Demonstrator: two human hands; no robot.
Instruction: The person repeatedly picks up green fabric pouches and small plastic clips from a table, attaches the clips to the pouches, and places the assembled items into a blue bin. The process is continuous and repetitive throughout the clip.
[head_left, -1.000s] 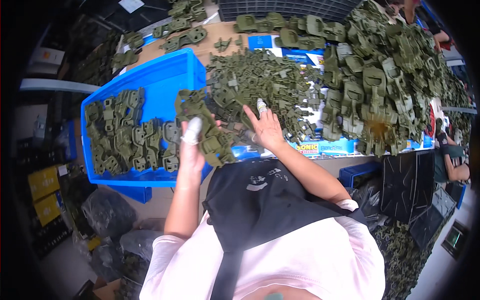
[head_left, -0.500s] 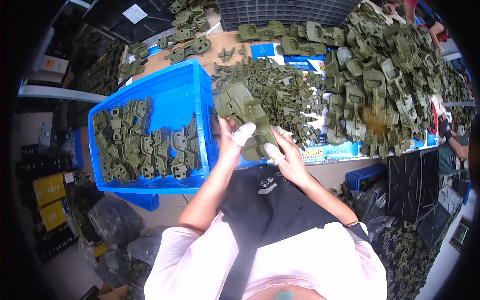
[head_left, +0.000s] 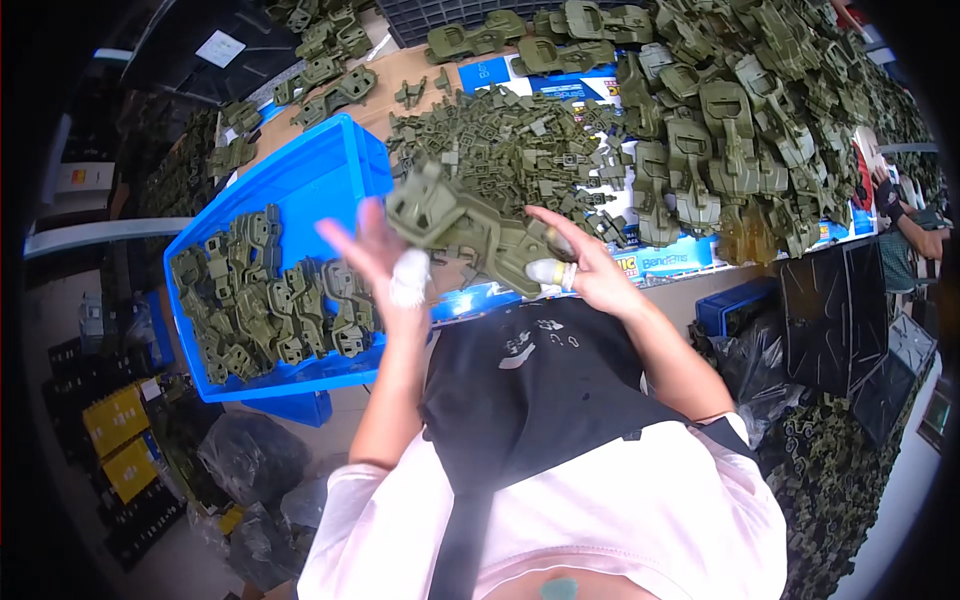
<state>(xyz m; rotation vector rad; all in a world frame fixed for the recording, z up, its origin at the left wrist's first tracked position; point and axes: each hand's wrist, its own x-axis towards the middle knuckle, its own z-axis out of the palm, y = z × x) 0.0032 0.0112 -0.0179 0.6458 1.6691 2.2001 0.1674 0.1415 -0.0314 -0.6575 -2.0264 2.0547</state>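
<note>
An olive-green molded plastic part [head_left: 480,238], shaped like a toy vehicle shell, is held over the near edge of the table. My right hand [head_left: 600,275] grips its right end, thumb on the near side and fingers on the far side. Its hollow, ribbed face shows. My left hand [head_left: 388,262], fingers spread and somewhat blurred, is by the part's left end without gripping it. White coverings wrap the thumbs. To the left, a blue bin [head_left: 355,165] holds several similar green parts [head_left: 245,295] standing side by side.
Beyond my hands lies a heap of small green pieces [head_left: 500,150]. Larger green shells [head_left: 725,140] are piled at the right. A dark crate [head_left: 480,18] stands at the back. Black panels [head_left: 825,320] and plastic bags [head_left: 250,440] are below the table. Another person's arm [head_left: 920,240] shows far right.
The green part has been turned so its hollow face shows. My left hand has let go and moved left with fingers spread, while my right hand keeps hold. The view has shifted slightly.
</note>
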